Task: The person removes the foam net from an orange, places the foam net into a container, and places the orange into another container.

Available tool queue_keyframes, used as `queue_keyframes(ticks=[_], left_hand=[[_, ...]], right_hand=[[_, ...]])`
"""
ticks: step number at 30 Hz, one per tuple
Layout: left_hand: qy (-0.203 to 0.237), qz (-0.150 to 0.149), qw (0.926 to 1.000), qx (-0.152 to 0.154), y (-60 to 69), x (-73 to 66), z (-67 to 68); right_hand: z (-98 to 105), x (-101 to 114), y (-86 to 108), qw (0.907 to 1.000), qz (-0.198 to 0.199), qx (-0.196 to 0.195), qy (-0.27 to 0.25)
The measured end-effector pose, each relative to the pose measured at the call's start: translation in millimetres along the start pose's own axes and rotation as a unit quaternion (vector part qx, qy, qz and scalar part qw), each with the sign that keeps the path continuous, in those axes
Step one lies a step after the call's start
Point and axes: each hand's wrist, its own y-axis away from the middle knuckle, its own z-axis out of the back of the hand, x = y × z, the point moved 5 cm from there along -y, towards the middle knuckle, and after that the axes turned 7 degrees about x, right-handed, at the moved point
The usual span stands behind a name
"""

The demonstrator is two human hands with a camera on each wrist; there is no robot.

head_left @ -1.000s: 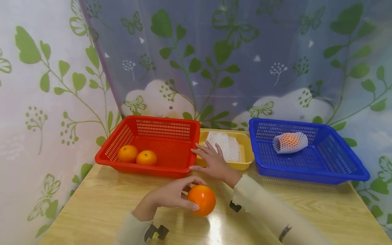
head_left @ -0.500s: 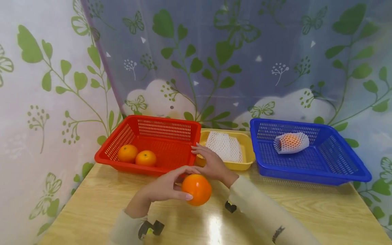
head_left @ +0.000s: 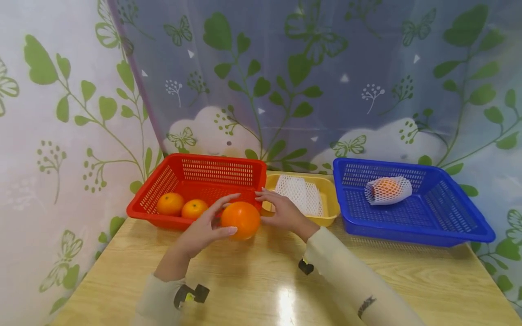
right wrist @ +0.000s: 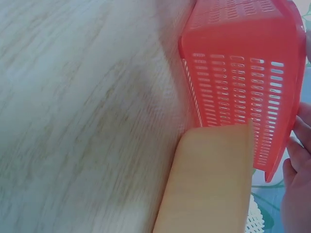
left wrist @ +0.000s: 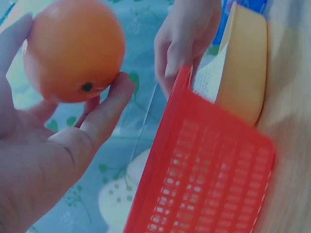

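Observation:
My left hand (head_left: pixel 199 234) holds a large orange (head_left: pixel 244 219) between thumb and fingers, raised above the front rim of the red basket (head_left: pixel 218 172). In the left wrist view the fruit (left wrist: pixel 73 48) shows its dark stem end. Two more oranges (head_left: pixel 195 209) lie in the basket's front left corner. My right hand (head_left: pixel 287 216) is at the basket's right rim, its fingers lightly bent and touching the edge. The right wrist view catches only part of those fingers (right wrist: pixel 303 126), beside the red rim.
Right of the red basket is a yellow tray (head_left: pixel 329 199) with white foam net sleeves (head_left: pixel 299 194). Farther right stands a blue basket (head_left: pixel 440 203) holding an orange in a foam net (head_left: pixel 387 190). All stand on a wooden table (head_left: pixel 244 290) before a patterned curtain.
My left hand has carried the orange up and to the left, from above the table to the red basket's front rim. My right hand has stayed by the basket's right rim, its fingers drawing closer together.

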Motion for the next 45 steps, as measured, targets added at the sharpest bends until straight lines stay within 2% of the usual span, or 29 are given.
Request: queue_keyframes(ticks=[4, 7, 9, 11, 13, 16, 18, 20, 22, 27, 30, 36, 39, 45], left_hand=[[0.027, 0.040, 0.9967, -0.065, 0.2, 5.8, 23.6], [0.053, 0.054, 0.9896, -0.122, -1.7, 12.8, 38.7], [0.034, 0.063, 0.9829, -0.170, -4.0, 18.7, 47.4], [-0.029, 0.071, 0.9740, -0.214, -6.9, 23.3, 54.0], [-0.121, 0.082, 0.9586, -0.245, -10.7, 26.4, 58.7], [-0.249, 0.093, 0.9211, -0.285, -16.4, 28.3, 66.7], [-0.303, 0.102, 0.8961, -0.308, -20.4, 28.3, 74.1], [-0.335, 0.116, 0.8771, -0.324, -24.7, 29.3, 82.7], [-0.362, 0.137, 0.8613, -0.329, -29.7, 31.4, 90.9], [-0.401, 0.204, 0.8349, -0.316, -38.5, 43.5, 106.3], [-0.412, 0.225, 0.8287, -0.304, -41.7, 50.1, 111.9], [-0.411, 0.251, 0.8314, -0.277, -47.5, 59.7, 116.1], [-0.410, 0.268, 0.8302, -0.266, -49.4, 62.5, 116.3], [-0.406, 0.291, 0.8375, -0.222, -53.1, 68.7, 112.8]], right_hand=[[3, 3, -1.3, 0.9998, -0.014, 0.013, 0.010], [5, 4, -1.4, 0.9995, -0.022, 0.018, 0.011], [6, 3, -1.5, 0.9994, -0.028, 0.021, 0.007], [6, 3, -1.5, 0.9992, -0.033, 0.023, 0.002], [6, 3, -1.7, 0.9992, -0.034, 0.023, 0.000], [6, 4, -2.5, 0.9992, -0.029, 0.025, -0.006], [6, 4, -3.0, 0.9993, -0.024, 0.028, -0.008], [6, 4, -3.3, 0.9992, -0.024, 0.029, -0.010], [6, 3, -3.0, 0.9992, -0.028, 0.028, -0.007], [7, 1, -2.6, 0.9993, -0.025, 0.025, -0.008], [7, 1, -3.4, 0.9993, -0.022, 0.029, -0.005], [6, 2, -2.8, 0.9990, -0.028, 0.034, -0.008], [6, 2, -2.9, 0.9990, -0.026, 0.034, -0.010], [6, 1, -3.2, 0.9992, -0.025, 0.031, -0.005]])
